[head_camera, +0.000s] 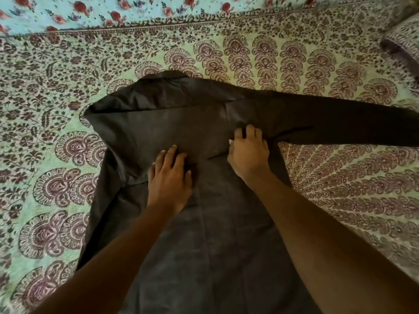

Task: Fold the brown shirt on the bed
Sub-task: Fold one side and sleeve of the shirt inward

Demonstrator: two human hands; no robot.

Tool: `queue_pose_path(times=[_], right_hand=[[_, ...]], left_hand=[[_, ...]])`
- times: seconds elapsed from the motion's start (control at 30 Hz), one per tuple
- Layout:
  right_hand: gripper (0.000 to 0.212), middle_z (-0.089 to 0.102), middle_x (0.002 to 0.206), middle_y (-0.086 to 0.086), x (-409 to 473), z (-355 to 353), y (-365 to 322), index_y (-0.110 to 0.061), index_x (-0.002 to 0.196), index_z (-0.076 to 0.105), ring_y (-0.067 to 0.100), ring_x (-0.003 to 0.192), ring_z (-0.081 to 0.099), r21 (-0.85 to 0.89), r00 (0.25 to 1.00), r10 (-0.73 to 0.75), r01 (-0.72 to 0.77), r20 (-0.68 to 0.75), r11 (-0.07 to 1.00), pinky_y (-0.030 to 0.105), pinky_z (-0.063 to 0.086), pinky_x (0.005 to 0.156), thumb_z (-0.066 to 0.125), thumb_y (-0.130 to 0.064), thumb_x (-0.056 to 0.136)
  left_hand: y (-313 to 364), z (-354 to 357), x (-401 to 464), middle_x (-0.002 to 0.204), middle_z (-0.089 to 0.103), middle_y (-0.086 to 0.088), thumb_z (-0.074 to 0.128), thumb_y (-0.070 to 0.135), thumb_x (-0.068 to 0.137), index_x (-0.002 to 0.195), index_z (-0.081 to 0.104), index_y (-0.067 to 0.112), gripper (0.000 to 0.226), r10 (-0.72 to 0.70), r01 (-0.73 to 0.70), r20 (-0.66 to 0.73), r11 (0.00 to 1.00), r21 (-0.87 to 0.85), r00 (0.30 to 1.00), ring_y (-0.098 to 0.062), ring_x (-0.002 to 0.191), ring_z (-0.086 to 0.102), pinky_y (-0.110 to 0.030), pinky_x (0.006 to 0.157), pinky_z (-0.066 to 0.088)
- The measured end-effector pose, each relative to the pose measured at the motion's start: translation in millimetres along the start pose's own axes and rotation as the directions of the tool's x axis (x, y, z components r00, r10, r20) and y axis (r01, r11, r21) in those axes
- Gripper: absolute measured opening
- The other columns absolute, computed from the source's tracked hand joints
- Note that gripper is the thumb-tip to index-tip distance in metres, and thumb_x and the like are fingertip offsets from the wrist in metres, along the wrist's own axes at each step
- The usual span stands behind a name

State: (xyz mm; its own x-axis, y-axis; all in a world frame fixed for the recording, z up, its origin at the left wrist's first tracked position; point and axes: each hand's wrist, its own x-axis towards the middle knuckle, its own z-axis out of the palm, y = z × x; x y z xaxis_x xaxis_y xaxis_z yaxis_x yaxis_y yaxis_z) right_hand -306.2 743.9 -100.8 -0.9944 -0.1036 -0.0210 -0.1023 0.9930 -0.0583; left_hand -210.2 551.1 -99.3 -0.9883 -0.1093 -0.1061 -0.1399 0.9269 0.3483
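Observation:
The brown shirt (pixel 217 223) lies flat on the bed, collar (pixel 167 75) at the far end and hem toward me. Its left sleeve is folded across the chest (pixel 145 128). The right sleeve (pixel 340 123) stretches out to the right edge of the view. My left hand (pixel 169 180) rests palm down on the folded sleeve's end, fingers spread. My right hand (pixel 248 152) sits near the right armpit, fingers curled onto the cloth; whether it pinches the fabric is not clear.
The bed is covered by a green sheet (pixel 56 143) with a maroon paisley print. A light blue floral cloth (pixel 90 10) lies along the far edge. A patterned pillow (pixel 403 41) sits at the far right corner.

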Motion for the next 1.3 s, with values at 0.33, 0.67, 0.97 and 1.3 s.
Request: queue_pose_path(times=[0.33,0.67,0.97,1.3], right_hand=[[0.038,0.058,0.129,0.016,-109,-34,-102,-0.009,0.121,0.065,0.033,0.122,0.054,0.281,0.993,-0.055,0.084,-0.109,0.956,0.043,0.053,0.095,0.054,-0.037,0.097],[0.024,0.065,0.108,0.005,-242,-3,-206,-0.012,0.113,0.070,0.021,0.095,0.066,0.626,0.968,-0.164,0.011,0.188,0.780,0.036,0.057,0.083,0.070,-0.023,0.093],[0.044,0.068,0.084,-0.008,-303,-20,-239,-0.020,0.111,0.068,0.004,0.075,0.065,0.715,0.923,-0.096,-0.219,0.372,0.664,0.011,0.048,0.062,0.083,-0.047,0.080],[0.031,0.072,0.068,-0.002,-336,-13,-207,-0.019,0.078,0.067,0.013,0.067,0.072,0.620,0.867,0.110,-0.430,0.485,0.657,0.042,0.064,0.072,0.094,-0.010,0.065]], left_hand=[[-48,-58,-112,0.154,0.036,-0.008,0.052,0.034,0.086,0.131,0.052,0.019,0.048,-0.309,0.292,-0.102,0.944,-0.155,0.945,-0.038,0.141,0.033,-0.062,0.111,0.032],[-130,-67,-254,0.128,0.058,-0.013,0.057,0.022,0.096,0.137,0.035,0.018,0.047,-0.499,0.536,0.222,0.828,-0.163,0.838,-0.036,0.112,0.063,-0.047,0.085,0.052],[-131,-65,-337,0.136,0.056,-0.010,0.065,0.026,0.087,0.158,-0.012,0.025,0.104,-0.060,0.107,0.479,0.992,-0.072,0.876,-0.035,0.110,0.066,-0.045,0.087,0.055],[-131,-57,-390,0.147,0.045,-0.010,0.048,0.047,0.097,0.161,0.011,0.019,0.078,0.152,-0.154,0.552,0.987,-0.044,0.820,-0.032,0.120,0.057,-0.044,0.093,0.053]])
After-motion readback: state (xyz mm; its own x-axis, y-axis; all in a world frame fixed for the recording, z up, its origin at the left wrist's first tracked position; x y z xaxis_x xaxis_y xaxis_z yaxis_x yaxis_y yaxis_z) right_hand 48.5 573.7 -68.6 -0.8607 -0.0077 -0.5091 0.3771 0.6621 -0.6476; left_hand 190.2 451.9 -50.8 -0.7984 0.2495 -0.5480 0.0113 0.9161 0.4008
